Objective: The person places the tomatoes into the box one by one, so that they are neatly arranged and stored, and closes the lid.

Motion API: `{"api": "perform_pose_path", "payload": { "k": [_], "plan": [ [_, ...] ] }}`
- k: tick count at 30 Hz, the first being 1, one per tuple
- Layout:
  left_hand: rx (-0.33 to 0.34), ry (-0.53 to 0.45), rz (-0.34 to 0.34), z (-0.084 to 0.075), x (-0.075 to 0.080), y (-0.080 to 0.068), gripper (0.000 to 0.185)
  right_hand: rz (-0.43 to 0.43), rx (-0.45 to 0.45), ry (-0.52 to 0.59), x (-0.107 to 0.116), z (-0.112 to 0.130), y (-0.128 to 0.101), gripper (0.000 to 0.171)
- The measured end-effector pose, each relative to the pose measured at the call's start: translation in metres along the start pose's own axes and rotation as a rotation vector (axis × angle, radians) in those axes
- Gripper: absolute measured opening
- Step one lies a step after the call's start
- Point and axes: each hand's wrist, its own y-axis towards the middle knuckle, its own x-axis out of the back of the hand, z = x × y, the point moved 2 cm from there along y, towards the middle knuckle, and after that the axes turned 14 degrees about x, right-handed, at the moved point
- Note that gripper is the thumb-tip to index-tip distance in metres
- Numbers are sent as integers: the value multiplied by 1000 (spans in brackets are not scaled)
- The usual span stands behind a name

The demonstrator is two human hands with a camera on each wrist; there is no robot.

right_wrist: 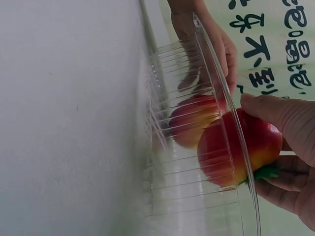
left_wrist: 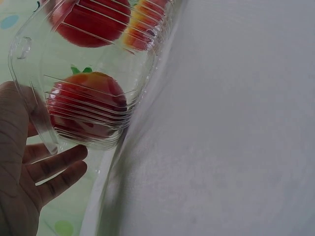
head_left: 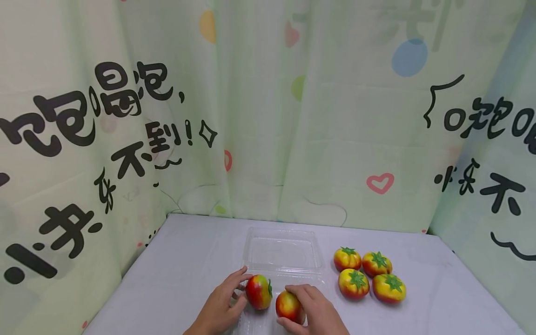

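A clear plastic clamshell box (head_left: 251, 321) lies on the table with its lid (head_left: 282, 251) folded back. One red-and-yellow tomato (head_left: 258, 292) with green leaves sits at the left of its tray, behind the ribbed wall in the left wrist view. My left hand (head_left: 224, 300) is beside that tomato, fingers fairly straight and spread at the tray's side (left_wrist: 44, 167). In my right hand (head_left: 316, 309) a second tomato (head_left: 290, 307) is held between thumb and fingers at the tray's right. The right wrist view shows this tomato (right_wrist: 241, 147) at the rim, its leaves turned toward the fingers.
Several more tomatoes (head_left: 370, 274) stand grouped on the white-covered table (head_left: 188, 256), right of the box, leaves up. A pale green curtain (head_left: 259, 116) with black lettering hangs behind the table and along both sides.
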Motion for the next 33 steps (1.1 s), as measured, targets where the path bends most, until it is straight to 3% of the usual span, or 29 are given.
{"api": "perform_pose_path", "payload": {
  "k": [21,33],
  "plan": [
    [-75,-12,0,4,0,1,39,59,-41,45,-26,17,6,65],
    [-95,-28,4,4,1,0,38,75,-83,193,-36,17,9,66]
  ]
}}
